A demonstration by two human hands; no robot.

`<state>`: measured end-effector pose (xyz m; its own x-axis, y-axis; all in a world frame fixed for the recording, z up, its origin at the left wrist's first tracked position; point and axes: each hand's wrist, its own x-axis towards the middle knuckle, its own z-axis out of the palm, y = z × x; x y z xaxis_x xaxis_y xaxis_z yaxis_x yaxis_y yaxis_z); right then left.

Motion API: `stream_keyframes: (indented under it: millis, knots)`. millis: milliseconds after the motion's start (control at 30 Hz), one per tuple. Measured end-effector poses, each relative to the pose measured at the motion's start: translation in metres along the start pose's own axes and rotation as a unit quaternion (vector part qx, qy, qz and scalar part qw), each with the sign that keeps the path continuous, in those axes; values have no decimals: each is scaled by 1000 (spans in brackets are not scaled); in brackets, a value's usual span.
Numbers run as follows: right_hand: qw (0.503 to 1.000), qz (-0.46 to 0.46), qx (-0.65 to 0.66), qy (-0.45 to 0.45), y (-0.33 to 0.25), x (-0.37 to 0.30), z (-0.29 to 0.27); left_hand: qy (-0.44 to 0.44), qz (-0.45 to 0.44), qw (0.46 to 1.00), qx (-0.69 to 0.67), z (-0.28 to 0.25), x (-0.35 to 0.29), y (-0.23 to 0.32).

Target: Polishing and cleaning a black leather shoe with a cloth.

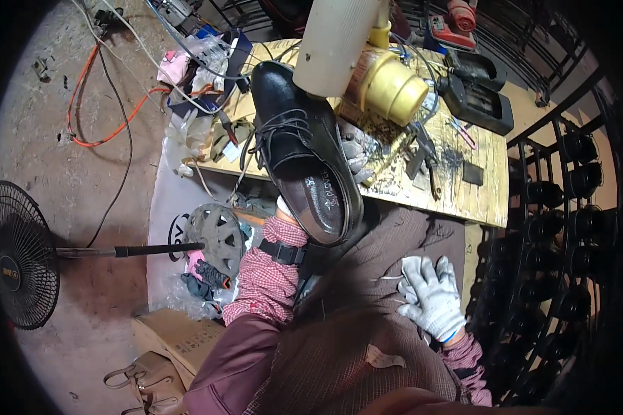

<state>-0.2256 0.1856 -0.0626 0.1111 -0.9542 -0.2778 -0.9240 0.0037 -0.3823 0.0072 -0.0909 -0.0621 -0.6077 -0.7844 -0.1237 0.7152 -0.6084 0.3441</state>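
Note:
A black leather lace-up shoe [294,142] is held up in front of me, its toe pointing away and its tan and dark insole facing up. My left arm reaches up to its heel end. Only a sliver of my left hand [282,205], in a white glove, shows beside the shoe; its fingers are hidden behind it. My right hand [432,297], in a white knit glove with a blue cuff edge, lies on the brown apron [339,346] over my lap. Its fingers are apart and hold nothing.
A littered wooden worktable [488,162] carries pliers [422,152] and black trays [488,104]. A white cylinder [339,48] and a yellow cup-shaped part [391,86] hang over it. Left stands a fan [21,256]; right, a rack [561,200] of black shoes. A cardboard box [180,335] sits low left.

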Motion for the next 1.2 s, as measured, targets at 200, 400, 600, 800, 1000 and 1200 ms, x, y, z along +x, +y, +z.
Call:
stream_keyframes:
  millis: [200,400,600,800,1000,1200]
  knots:
    - [990,-58,86,94,10,-9,14,-3,22,997,78,5,2,10]
    - [983,-9,161,84,1,-4,4,182,57,963,189,8,-27,-2]
    - [986,-68,109,108,10,7,19,211,76,921,319,12,-13,-2]
    - [969,-102,185,127,37,6,32,187,126,906,359,-6,7,34]
    - [976,-154,118,98,35,22,-7,202,117,934,271,5,-36,23]
    - [854,-112,328,388,-32,59,-107,203,38,971,124,17,-77,-37]
